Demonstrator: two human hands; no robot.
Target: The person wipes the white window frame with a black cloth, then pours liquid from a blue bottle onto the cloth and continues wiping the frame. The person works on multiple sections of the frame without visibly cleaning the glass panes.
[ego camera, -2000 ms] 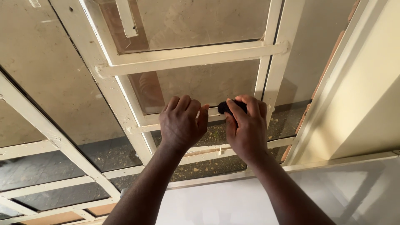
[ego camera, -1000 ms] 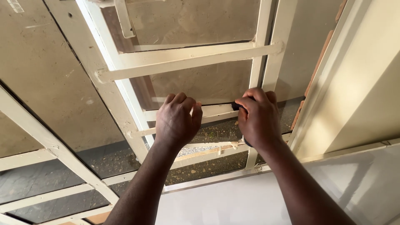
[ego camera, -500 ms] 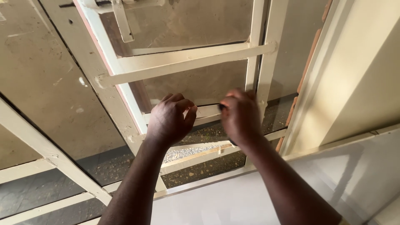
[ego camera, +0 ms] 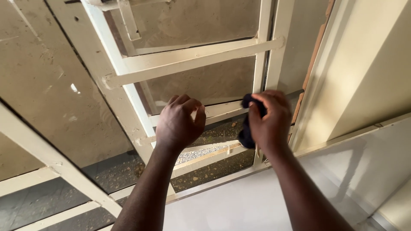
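Two hands work at a cream window frame (ego camera: pixel 188 60): the right hand (ego camera: pixel 269 122) is clenched around a dark cloth (ego camera: pixel 246 132) pressed against the upright bar, while the left hand (ego camera: pixel 179 124) curls its fingers over the lower crossbar (ego camera: pixel 218 110) just beside it.

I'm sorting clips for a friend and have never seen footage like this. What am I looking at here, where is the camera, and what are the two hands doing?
There is no machine here: these are a person's own two bare hands, filmed by a camera worn on their head, looking down along the arms. In front of them is a cream-painted metal window frame with glass panes; gravelly ground shows through the lower glass. A pale sill runs below it. The left hand is curled against the frame's lower crossbar and seems to hold nothing. The right hand grips a dark cloth, bunched up and pressed near the frame's upright bar.
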